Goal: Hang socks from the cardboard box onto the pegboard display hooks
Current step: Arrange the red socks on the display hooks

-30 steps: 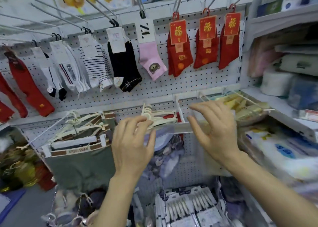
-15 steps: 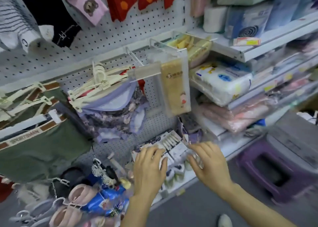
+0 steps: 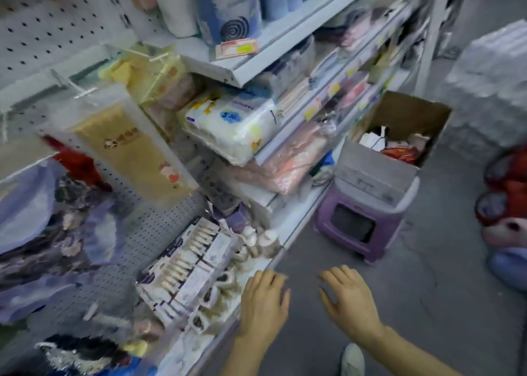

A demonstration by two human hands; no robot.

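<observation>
- Head view: left hand (image 3: 263,304) and right hand (image 3: 346,298) low in frame, fingers loosely spread, both empty, over the grey floor beside the bottom shelf edge (image 3: 281,257).
- Cardboard box (image 3: 399,119) sits open on a purple stool (image 3: 360,219), well apart from both hands, up-right of them.
- Socks (image 3: 395,149) lie inside the box, red and white, blurred.
- Pegboard (image 3: 37,30) upper left; hooks there too blurred to make out.

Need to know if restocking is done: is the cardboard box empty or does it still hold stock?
Not empty. The open cardboard box on the purple stool shows white and red packets inside.
</observation>
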